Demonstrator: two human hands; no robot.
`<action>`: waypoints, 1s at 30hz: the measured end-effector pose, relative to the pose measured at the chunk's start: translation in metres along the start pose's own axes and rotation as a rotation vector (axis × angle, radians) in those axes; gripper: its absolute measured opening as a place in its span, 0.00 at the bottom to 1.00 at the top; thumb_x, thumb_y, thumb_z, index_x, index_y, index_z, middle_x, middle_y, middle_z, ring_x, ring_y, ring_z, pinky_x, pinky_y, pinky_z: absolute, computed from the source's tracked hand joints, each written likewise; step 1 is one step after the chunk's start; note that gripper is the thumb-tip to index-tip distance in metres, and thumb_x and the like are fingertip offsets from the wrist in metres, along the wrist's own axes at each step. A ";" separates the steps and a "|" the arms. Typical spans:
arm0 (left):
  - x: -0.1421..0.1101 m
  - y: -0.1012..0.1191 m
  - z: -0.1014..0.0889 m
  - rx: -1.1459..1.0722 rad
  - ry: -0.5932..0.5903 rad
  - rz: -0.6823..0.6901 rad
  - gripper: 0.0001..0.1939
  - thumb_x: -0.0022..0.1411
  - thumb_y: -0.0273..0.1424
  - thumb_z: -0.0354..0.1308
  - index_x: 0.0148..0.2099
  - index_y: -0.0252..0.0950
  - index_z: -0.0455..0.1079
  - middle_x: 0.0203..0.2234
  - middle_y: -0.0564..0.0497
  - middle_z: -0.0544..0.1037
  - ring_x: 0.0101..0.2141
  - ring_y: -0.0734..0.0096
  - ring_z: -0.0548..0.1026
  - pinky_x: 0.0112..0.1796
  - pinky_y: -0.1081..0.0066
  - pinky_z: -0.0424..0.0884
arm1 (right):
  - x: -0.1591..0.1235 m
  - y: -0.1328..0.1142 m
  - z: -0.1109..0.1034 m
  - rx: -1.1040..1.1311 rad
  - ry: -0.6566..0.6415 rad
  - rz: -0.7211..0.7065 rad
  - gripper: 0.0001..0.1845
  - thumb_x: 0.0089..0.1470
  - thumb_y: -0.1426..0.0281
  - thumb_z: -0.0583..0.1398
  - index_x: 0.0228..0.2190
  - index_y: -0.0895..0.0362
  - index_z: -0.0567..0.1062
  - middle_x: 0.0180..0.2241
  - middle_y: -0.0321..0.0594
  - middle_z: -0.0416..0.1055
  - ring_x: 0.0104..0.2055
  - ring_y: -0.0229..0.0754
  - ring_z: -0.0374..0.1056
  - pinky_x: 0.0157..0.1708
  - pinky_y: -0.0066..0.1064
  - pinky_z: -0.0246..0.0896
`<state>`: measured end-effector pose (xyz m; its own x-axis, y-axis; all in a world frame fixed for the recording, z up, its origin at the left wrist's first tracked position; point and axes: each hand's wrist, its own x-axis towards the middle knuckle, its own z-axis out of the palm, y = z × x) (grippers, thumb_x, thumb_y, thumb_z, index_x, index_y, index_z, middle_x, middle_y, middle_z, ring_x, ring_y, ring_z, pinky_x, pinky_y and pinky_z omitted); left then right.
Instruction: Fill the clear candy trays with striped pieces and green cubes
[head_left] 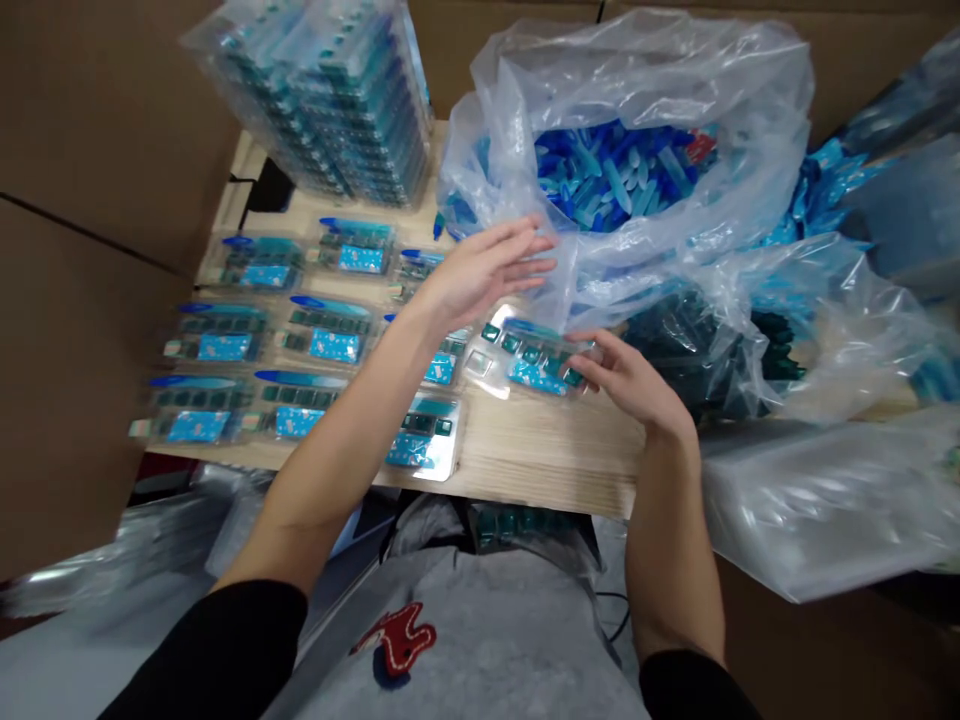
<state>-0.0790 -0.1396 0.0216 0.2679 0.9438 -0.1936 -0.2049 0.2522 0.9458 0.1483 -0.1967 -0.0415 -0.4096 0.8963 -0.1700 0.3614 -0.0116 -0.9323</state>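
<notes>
My left hand (pixel 491 268) has its fingers stretched out over the near edge of a large clear plastic bag (pixel 630 60), with nothing visible in it. Loose blue and light-blue pieces (pixel 600 170) fill the bag's mouth. With thumb and fingers, my right hand (pixel 626 378) grips the right end of a clear plastic blister tray (pixel 491 372). In that tray lie dark green squares, a blue stick-like piece and a blue patterned packet (pixel 538 377). Similar filled trays (pixel 334 330) lie in rows to the left, some partly hidden by my left forearm.
A tall stack of filled trays (pixel 337 100) stands at the back left of the wooden table (pixel 547 450). To the right are a bag of dark green pieces (pixel 690 340) and a clear plastic sheet (pixel 832 490). Cardboard walls (pixel 90 120) close in the left and back.
</notes>
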 end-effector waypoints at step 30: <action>-0.215 -0.076 0.003 1.262 -0.922 0.082 0.36 0.53 0.18 0.54 0.64 0.38 0.63 0.64 0.38 0.65 0.64 0.51 0.63 0.56 0.57 0.70 | -0.134 0.008 0.038 -0.196 0.083 0.234 0.18 0.61 0.53 0.58 0.29 0.52 0.78 0.28 0.39 0.76 0.28 0.47 0.72 0.27 0.36 0.66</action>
<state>-0.1183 -0.3626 -0.0083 0.8548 0.3750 -0.3587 0.5179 -0.5725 0.6356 0.1746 -0.3338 -0.0384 -0.2289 0.9126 -0.3387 0.5957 -0.1438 -0.7902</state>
